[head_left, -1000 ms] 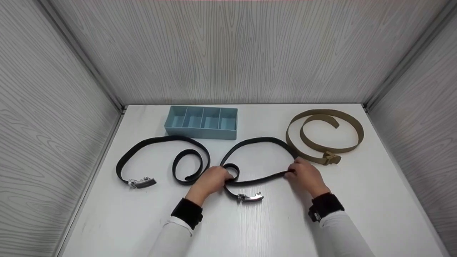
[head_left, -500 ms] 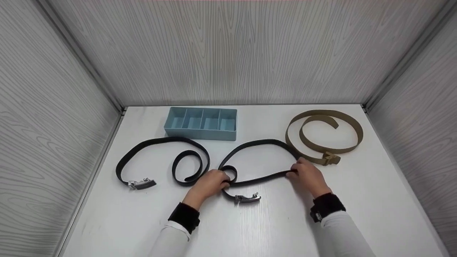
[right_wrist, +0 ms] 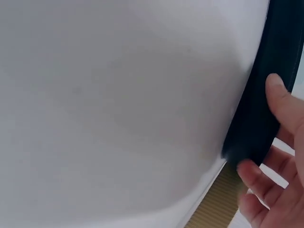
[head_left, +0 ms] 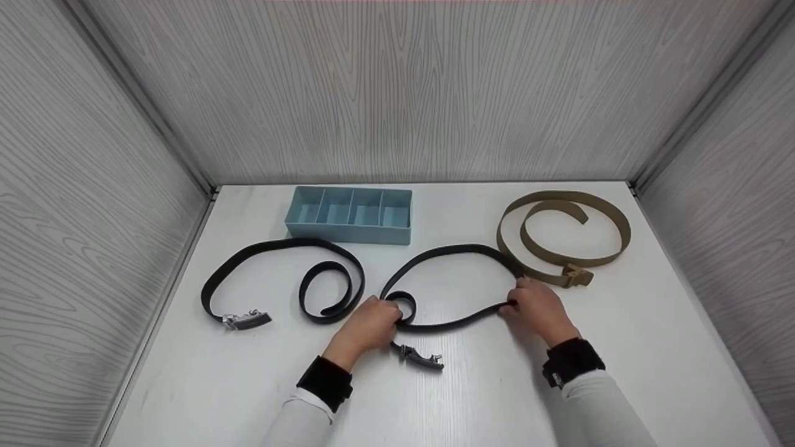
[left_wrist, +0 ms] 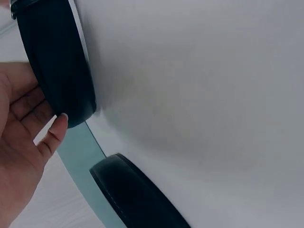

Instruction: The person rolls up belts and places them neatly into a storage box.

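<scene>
A black belt [head_left: 459,249] with a metal buckle [head_left: 422,359] stands on edge in a wide loop, mid-table in the head view. My left hand [head_left: 371,323] grips its left side, beside a small coil of the strap; the buckle sticks out just below. At the loop's right bend, my right hand [head_left: 539,307] pinches the strap. Up close in the left wrist view, fingers lie behind the belt strap [left_wrist: 57,61] with the thumb at its edge. From the right wrist, a thumb presses the face of the strap [right_wrist: 256,104], fingers at its other side.
Left of the held belt lies a second black belt [head_left: 298,243], partly coiled, with a silver buckle. A tan belt [head_left: 565,196] curls at the right, close to my right hand. Behind stands a blue divided box [head_left: 348,234]. Wood-grained panels surround the white table [head_left: 472,403].
The buckle has swung toward me and now slants downward. My left hand has shifted slightly, and the loop's lower strand sags nearer me. My right hand keeps its hold, slightly lower.
</scene>
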{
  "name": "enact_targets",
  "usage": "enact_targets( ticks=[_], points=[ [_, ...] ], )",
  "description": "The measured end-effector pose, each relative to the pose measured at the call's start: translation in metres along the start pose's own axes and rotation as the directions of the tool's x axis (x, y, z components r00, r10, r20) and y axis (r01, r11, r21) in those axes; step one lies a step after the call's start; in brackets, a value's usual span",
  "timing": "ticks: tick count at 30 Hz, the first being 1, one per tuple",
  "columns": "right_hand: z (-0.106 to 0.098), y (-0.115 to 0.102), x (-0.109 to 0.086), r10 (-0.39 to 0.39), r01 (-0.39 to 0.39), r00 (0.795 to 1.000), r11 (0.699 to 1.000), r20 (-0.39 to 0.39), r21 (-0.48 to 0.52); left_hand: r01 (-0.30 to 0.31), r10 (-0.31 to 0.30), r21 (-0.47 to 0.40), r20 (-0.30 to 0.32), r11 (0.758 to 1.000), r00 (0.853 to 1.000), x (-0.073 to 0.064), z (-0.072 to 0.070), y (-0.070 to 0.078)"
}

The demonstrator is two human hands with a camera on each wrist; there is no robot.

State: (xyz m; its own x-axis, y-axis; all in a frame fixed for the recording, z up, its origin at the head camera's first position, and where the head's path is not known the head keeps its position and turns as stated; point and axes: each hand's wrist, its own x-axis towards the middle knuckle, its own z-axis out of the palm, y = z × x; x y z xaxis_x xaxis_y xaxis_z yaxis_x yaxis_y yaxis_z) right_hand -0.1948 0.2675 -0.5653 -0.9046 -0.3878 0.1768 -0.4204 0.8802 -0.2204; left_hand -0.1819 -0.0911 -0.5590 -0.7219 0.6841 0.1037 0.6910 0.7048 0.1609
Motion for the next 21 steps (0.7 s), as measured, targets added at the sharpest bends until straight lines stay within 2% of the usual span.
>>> enact_targets(
  ticks=[5,10,15,21],
  points=[
    [0.000,-0.007,0.004,-0.042,0.039,0.998,0.997,-0.054,-0.064,-0.014,0.013,0.050,0.006,0.999,1.000,0.001,0.003,0.006],
    [0.005,-0.016,0.004,-0.110,0.103,0.990,0.991,-0.084,-0.082,-0.049,0.053,0.104,-0.037,0.993,0.998,0.001,0.004,0.006],
    [0.016,-0.051,0.006,-0.220,0.219,0.976,0.975,-0.006,-0.042,-0.082,0.096,0.157,-0.079,0.984,0.992,0.003,0.006,0.007],
    [0.029,-0.097,0.017,-0.359,0.361,0.930,0.933,0.072,-0.011,-0.118,0.138,0.197,-0.094,0.973,0.986,0.009,0.008,0.007]
  ],
)
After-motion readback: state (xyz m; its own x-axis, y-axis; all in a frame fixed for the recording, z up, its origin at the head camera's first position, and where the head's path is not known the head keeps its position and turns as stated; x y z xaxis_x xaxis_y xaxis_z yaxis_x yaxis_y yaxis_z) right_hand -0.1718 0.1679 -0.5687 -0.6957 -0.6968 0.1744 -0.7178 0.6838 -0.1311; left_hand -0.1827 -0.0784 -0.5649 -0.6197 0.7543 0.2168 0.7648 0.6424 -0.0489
